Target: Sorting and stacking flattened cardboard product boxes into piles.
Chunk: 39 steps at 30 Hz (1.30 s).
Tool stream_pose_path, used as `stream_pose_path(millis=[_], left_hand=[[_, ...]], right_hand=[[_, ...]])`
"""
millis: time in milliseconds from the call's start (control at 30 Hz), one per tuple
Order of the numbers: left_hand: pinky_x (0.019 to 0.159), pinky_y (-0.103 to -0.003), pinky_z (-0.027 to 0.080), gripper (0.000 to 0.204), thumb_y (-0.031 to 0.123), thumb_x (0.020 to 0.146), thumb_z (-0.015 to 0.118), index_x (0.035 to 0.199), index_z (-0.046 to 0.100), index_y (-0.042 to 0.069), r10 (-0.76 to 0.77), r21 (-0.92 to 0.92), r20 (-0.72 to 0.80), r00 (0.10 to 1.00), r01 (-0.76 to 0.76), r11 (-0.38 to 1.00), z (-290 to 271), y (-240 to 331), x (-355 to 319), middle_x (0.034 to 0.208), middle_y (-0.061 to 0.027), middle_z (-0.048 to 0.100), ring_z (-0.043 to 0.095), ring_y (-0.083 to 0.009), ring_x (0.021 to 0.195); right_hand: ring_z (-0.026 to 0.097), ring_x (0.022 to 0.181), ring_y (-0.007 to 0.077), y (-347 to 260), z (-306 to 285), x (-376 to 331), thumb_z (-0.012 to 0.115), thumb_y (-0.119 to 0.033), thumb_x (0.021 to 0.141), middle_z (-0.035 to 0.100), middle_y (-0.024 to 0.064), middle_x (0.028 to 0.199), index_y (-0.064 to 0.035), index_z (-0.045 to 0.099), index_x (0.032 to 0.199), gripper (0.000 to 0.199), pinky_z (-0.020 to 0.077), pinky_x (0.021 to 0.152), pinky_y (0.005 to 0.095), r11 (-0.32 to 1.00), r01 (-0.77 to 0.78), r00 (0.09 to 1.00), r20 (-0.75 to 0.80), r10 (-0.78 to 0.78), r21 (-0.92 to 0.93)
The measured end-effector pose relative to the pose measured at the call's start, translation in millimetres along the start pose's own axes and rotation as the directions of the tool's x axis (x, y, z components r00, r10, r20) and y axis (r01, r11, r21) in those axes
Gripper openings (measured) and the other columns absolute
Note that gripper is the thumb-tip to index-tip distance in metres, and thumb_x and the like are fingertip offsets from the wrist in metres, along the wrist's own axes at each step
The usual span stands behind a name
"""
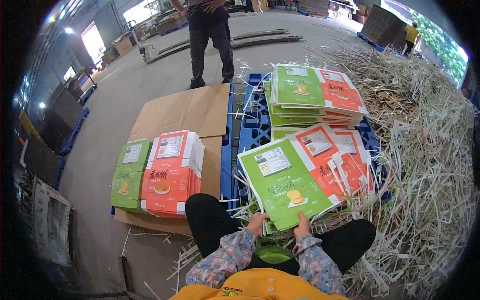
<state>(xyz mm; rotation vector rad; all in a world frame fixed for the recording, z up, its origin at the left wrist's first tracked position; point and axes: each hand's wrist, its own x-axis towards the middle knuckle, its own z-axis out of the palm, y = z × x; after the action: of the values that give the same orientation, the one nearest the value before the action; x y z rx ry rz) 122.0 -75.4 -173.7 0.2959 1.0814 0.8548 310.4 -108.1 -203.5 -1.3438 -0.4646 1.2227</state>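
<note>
A thick stack of flat printed carton sheets [295, 175], green on one half and orange-red on the other, lies in front of my knees. My left hand [257, 222] grips the stack's near edge at its left corner. The fingers of my right hand [302, 226] rest on top of the green part, close to the same edge. A second, taller stack of the same sheets [315, 95] sits farther away on a blue plastic pallet [252, 125]. To my left, a trimmed pile of green and orange cartons [160, 172] lies on brown cardboard [185, 112].
A large heap of white and brown paper trimmings [425, 150] fills the right side. A person in dark trousers [210, 40] stands beyond the cardboard. Another person in a yellow top [411, 36] is far off at the right. Stacked boards and pallets line the hall's edges.
</note>
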Motion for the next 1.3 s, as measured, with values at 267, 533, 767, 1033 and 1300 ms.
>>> stream_pose_path(millis=[267,533,767,1033,1300], left_hand=[[0.061,-0.035,0.045,0.023,0.008,0.068,0.054,0.086,0.045,-0.003,0.006,0.094,-0.023,1.0,-0.004,0.996,2,0,4,0.08,-0.0118,0.05,0.051,-0.0212,0.071],[0.061,-0.03,0.047,0.024,0.003,0.07,0.05,0.093,0.047,-0.005,0.025,0.066,-0.02,0.999,-0.023,0.998,4,2,0,0.082,-0.0121,0.055,0.056,-0.0201,0.069],[0.063,-0.031,0.046,0.027,0.006,0.068,0.055,0.092,0.047,-0.005,0.087,0.14,-0.025,0.996,-0.082,0.987,-10,-15,16,0.083,-0.0138,0.054,0.054,-0.0207,0.074],[0.062,-0.03,0.038,0.031,0.016,0.063,0.06,0.085,0.051,-0.004,0.108,0.238,-0.094,0.99,-0.083,0.968,2,1,-2,0.077,-0.0101,0.053,0.049,-0.0173,0.07],[0.063,-0.03,0.037,0.03,0.017,0.063,0.059,0.081,0.051,-0.006,0.155,0.269,-0.11,0.982,-0.121,0.955,1,-13,14,0.076,-0.0116,0.053,0.048,-0.0184,0.069]], right_hand=[[0.051,0.09,0.0191,-46,25,-20,0.056,-0.018,0.077,0.052,0.0072,0.103,-0.0028,0.047,0.108,0.035,0.0424,0.074,0.0281,0.869,-0.226,0.95,-0.099,0.297,0.44],[0.049,0.091,0.0166,-53,27,-20,0.051,-0.017,0.079,0.05,0.0072,0.105,0.0003,0.046,0.108,0.034,0.0403,0.074,0.0262,0.883,-0.268,0.938,-0.105,0.331,0.385],[0.049,0.093,0.0179,-49,19,-33,0.051,-0.016,0.079,0.05,0.0082,0.106,0.0,0.045,0.11,0.035,0.0412,0.075,0.0268,0.982,-0.117,0.993,0.0,0.118,0.151],[0.052,0.085,0.0179,-38,22,-19,0.052,-0.02,0.079,0.052,0.006,0.1,-0.0017,0.047,0.106,0.033,0.0439,0.07,0.0297,0.963,-0.184,0.981,-0.029,0.193,0.196],[0.052,0.086,0.0185,-37,14,-17,0.051,-0.02,0.08,0.051,0.0064,0.102,-0.0021,0.047,0.106,0.032,0.0439,0.071,0.0306,0.965,-0.185,0.982,-0.005,0.189,0.186]])
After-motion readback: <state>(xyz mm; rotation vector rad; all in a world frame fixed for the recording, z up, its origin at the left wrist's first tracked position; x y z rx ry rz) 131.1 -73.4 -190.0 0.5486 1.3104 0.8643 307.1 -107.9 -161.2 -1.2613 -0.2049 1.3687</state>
